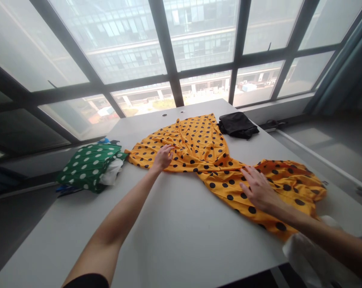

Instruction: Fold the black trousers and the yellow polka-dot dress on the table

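Note:
A yellow-orange dress (196,136) with black polka dots lies spread across the white table, pinched narrow at its middle and creased. My left hand (163,157) is over its near left edge, fingers loosely bent and apart; whether the fingertips touch the cloth is hard to see. On the right part of the dress rests my right hand (257,188), fingers stretched out and nearly flat on the fabric. Nothing shows gripped in either hand. My right forearm hides some of the dress's lower right end.
Folded green cloth with white dots (89,164) is piled at the table's left edge, white fabric (111,171) beside it. A folded black garment (238,125) lies at the far right. White cloth (304,256) is under my right forearm. Windows (199,48) rise behind the table (169,224).

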Demonstrator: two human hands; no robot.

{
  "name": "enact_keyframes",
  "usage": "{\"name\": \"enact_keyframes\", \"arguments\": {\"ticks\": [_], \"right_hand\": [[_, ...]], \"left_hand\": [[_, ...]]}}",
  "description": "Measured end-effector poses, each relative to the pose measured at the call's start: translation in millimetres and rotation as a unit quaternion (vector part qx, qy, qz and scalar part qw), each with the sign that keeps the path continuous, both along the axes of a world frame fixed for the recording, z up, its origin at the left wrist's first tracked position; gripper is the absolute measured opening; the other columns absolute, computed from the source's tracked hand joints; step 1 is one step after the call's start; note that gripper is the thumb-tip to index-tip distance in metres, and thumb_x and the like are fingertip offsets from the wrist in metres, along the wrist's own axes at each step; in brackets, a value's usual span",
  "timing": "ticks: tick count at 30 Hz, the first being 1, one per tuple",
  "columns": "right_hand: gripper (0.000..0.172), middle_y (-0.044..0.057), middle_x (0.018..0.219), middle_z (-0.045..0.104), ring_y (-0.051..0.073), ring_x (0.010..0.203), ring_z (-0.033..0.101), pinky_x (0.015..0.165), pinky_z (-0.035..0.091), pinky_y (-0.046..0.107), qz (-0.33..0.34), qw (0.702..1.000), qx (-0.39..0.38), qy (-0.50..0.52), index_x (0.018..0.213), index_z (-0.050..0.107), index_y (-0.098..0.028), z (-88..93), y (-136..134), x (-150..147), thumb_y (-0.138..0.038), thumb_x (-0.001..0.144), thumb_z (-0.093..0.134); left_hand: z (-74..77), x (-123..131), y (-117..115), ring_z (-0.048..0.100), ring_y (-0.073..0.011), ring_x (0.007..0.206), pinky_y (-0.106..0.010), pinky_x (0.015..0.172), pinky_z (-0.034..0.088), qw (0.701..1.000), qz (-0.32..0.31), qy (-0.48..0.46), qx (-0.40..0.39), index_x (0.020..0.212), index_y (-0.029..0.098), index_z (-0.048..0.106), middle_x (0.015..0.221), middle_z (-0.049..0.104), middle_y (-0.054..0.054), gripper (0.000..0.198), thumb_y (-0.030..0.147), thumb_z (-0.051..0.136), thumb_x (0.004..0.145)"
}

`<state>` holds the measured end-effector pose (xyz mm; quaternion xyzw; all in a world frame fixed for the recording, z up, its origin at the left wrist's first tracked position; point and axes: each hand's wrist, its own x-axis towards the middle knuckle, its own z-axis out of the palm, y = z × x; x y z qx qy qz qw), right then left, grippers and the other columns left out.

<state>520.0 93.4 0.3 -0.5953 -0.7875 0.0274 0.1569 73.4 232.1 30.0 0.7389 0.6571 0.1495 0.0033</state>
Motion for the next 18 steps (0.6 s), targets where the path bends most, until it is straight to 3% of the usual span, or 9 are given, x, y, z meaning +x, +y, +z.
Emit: {"name": "enact_keyframes", "arguments": {"ticks": [4, 9, 13, 18], "right_hand": [[0.063, 0.015, 0.172, 0.026, 0.032, 0.160, 0.019, 0.127, 0.022, 0.059, 0.005, 1.000, -0.022, -0.004, 0.159, 0.044, -0.016, -22.3, -1, -32, -0.046, 0.105, 0.036], [0.064, 0.012, 0.173, 0.021, 0.030, 0.160, 0.017, 0.128, 0.020, 0.056, 0.025, 0.999, -0.013, -0.015, 0.162, 0.041, -0.024, -39.3, 5, -20, -0.051, 0.104, 0.040], [0.063, 0.011, 0.173, 0.021, 0.030, 0.160, 0.020, 0.128, 0.022, 0.056, 0.053, 0.998, -0.006, -0.031, 0.161, 0.043, -0.025, -41.6, 7, 3, -0.051, 0.105, 0.040], [0.060, 0.010, 0.173, 0.022, 0.030, 0.159, 0.022, 0.127, 0.023, 0.056, 0.133, 0.990, -0.002, -0.042, 0.161, 0.043, -0.025, -42.0, 17, 44, -0.047, 0.105, 0.042]], "left_hand": [[-6.4, -31, 11, 0.035, -0.0314, 0.153, -0.053, 0.125, 0.027, 0.996, 0.043, 0.035, -0.064, 0.154, 0.014, 0.049, 0.163, 0.044, -0.015, 0.055, 0.035, 0.041, 0.104], [-21.5, -42, -6, 0.025, -0.0378, 0.157, -0.066, 0.123, 0.021, 0.990, 0.075, 0.050, -0.107, 0.160, 0.022, 0.042, 0.171, 0.030, -0.013, 0.057, 0.043, 0.034, 0.108], [-28.3, -35, -41, 0.023, -0.0401, 0.157, -0.068, 0.123, 0.020, 0.986, 0.103, 0.065, -0.113, 0.164, 0.021, 0.035, 0.173, 0.024, -0.014, 0.061, 0.046, 0.027, 0.109], [-19.6, -15, -108, 0.034, -0.0407, 0.153, -0.061, 0.117, 0.036, 0.983, 0.110, 0.102, -0.105, 0.159, 0.026, 0.045, 0.166, 0.040, -0.015, 0.057, 0.046, 0.039, 0.106]]}}
